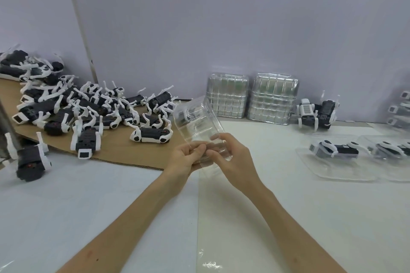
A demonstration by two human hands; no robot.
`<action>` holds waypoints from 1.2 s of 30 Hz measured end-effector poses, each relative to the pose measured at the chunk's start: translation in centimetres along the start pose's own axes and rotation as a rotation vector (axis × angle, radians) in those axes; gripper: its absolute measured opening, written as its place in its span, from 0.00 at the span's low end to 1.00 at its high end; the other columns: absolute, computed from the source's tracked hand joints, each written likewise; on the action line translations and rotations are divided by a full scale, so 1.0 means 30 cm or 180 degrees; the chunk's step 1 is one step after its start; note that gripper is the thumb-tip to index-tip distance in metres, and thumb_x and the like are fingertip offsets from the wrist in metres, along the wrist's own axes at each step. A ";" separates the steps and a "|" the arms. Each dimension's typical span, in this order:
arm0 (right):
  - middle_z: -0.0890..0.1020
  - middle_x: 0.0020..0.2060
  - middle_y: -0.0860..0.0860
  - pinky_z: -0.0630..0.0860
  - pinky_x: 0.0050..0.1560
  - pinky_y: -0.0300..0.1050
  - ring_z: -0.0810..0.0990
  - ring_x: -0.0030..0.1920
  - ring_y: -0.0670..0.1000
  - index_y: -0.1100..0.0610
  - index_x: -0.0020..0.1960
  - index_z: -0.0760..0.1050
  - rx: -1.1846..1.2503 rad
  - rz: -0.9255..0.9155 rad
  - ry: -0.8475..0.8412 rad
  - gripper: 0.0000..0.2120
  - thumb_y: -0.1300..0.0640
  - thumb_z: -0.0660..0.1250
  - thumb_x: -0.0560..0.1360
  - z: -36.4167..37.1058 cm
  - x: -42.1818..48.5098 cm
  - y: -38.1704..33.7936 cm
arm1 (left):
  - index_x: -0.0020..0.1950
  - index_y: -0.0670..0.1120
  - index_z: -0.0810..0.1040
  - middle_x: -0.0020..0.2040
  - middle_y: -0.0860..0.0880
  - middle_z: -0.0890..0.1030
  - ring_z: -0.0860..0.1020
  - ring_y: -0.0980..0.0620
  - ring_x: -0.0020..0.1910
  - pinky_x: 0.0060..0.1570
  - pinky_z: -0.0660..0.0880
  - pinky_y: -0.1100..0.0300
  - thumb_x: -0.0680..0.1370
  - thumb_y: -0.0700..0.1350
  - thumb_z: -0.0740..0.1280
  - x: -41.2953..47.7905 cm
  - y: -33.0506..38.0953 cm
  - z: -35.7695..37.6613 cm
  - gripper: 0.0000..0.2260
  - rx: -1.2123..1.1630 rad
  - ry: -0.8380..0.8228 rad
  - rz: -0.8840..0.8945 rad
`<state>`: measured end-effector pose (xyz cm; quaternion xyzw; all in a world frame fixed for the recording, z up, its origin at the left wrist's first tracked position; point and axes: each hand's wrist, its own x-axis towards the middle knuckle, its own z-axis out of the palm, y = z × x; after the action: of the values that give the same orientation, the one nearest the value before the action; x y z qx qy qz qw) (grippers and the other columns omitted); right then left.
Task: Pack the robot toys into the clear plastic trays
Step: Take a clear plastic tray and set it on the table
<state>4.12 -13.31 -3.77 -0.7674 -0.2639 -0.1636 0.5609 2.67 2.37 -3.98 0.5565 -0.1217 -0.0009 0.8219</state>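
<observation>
Clear, thin, glossy plastic: one moulded tray (195,122) was held above the table (288,206) at centre, tilted up and away from us, and looked empty as far as we could tell. The left hand (185,158) pinched its near end with curled fingers, and the right hand (231,158) gripped the same end from the other side, fingers folded over the rim. We judged the job early to midway. Two packed trays (335,155) lay flat at the right, each with a toy bedded in its recess, and more may have sat at the far right edge, too cropped to say. A large heap of loose robot toys (88,108) waited on a brown corrugated cardboard sheet (124,155) at the left. They had matte black blocky bodies and white, curved, spindly legs that tangled one into another. One toy (315,113) stood upright near the wall. Two stacks of empty trays (250,99) leaned there, ribbed in a grid and catching light like foil. The tabletop was smooth and pale, with a loose film sheet on its near half.
</observation>
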 end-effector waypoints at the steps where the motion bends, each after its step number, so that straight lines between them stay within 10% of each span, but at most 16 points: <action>1: 0.86 0.45 0.41 0.75 0.47 0.31 0.84 0.45 0.44 0.47 0.56 0.76 0.0028 0.0016 -0.0027 0.13 0.59 0.73 0.75 0.002 -0.001 -0.002 | 0.45 0.46 0.87 0.49 0.41 0.86 0.85 0.47 0.50 0.47 0.81 0.59 0.74 0.46 0.68 0.001 0.001 -0.004 0.08 0.0082 0.0087 0.0005; 15: 0.86 0.42 0.45 0.73 0.45 0.31 0.83 0.42 0.44 0.51 0.60 0.77 0.0095 0.0107 0.0061 0.15 0.57 0.74 0.75 0.004 -0.001 -0.014 | 0.40 0.41 0.76 0.38 0.43 0.85 0.85 0.45 0.37 0.33 0.80 0.59 0.69 0.48 0.74 0.002 0.006 0.001 0.12 0.0464 0.0699 0.0258; 23: 0.85 0.44 0.39 0.75 0.43 0.30 0.83 0.44 0.40 0.50 0.70 0.72 0.0072 0.0225 -0.0171 0.27 0.62 0.74 0.74 -0.010 -0.003 -0.017 | 0.68 0.41 0.77 0.63 0.42 0.82 0.79 0.44 0.64 0.62 0.77 0.54 0.83 0.46 0.59 -0.006 -0.021 0.018 0.16 0.0252 -0.0710 -0.0070; 36: 0.84 0.52 0.49 0.78 0.52 0.36 0.84 0.48 0.47 0.46 0.75 0.65 0.0042 0.0219 -0.0521 0.35 0.62 0.74 0.73 -0.007 -0.007 -0.026 | 0.47 0.40 0.82 0.43 0.41 0.86 0.86 0.47 0.44 0.44 0.81 0.59 0.79 0.39 0.64 -0.009 -0.007 -0.001 0.08 0.0436 -0.0105 0.0089</action>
<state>3.51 -13.37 -3.21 -0.7832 -0.2834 -0.0792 0.5478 2.44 2.36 -4.22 0.6096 -0.1427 0.0098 0.7797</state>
